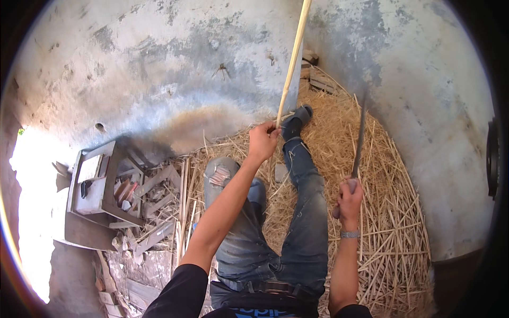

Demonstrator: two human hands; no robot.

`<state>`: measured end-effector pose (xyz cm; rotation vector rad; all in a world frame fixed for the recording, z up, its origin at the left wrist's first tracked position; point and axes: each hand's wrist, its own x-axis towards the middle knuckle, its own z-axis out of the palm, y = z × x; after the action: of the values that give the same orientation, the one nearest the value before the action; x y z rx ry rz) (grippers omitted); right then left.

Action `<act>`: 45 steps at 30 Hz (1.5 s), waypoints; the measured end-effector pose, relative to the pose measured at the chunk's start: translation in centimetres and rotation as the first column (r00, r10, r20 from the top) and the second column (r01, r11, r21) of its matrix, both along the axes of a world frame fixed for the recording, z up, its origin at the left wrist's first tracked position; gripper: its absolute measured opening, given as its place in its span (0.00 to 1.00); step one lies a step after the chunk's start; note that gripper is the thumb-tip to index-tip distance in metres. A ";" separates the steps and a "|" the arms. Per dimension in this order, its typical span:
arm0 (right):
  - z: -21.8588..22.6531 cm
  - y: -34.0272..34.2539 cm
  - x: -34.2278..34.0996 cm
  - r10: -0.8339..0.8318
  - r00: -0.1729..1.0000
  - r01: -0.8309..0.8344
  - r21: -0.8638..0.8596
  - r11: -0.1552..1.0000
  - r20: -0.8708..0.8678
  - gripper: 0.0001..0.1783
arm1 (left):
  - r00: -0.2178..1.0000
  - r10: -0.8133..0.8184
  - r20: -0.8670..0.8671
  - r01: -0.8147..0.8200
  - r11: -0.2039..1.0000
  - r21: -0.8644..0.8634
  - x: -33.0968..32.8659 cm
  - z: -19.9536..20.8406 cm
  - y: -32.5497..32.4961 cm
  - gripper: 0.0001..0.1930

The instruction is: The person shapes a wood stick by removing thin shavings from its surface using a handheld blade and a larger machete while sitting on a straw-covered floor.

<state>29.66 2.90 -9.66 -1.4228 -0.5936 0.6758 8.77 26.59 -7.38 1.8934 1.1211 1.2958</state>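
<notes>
And here's the left hand (263, 142), fingers pinching a long pale strip (293, 63) near its lower part, the strip rising at a slight tilt in front of the grey wall (212, 53), just beside the dark boot (297, 123) of the outstretched right leg! Over on the right, the right hand (349, 200) is wrapped tight around the handle of a long, thin knife (360, 135), its dark blade pointing up and away, well apart from the strip. There's a metal band (350, 234) on that wrist. Below the blade, pale shavings (334, 127) carpet the floor, and loose cut strips (392, 244) lie criss-crossed at the person's right. Off to the left, a box-like wooden stand (106, 199) carries a small black object (85, 189), with broken wood pieces (154, 233) heaped beside it
</notes>
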 end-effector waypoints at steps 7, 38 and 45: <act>5.9 2.1 -5.0 0.202 0.974 -0.207 0.035 0.978 0.102 0.12 | 0.995 0.009 0.100 -0.012 1.000 0.027 0.3 4.8 -2.1 0.06; 8.2 14.2 -8.4 0.148 0.918 -0.249 0.244 0.937 0.368 0.16 | 0.993 -0.116 0.038 0.110 0.986 0.126 0.2 3.1 -4.4 0.12; 8.1 14.4 -8.4 0.171 0.942 -0.237 0.213 0.948 0.288 0.19 | 0.848 -0.294 0.442 0.057 0.878 0.475 -0.1 17.8 -7.7 0.21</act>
<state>21.27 17.30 -1.57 -1.2360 -1.0155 0.5541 8.64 18.87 10.39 1.7364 0.3774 1.9106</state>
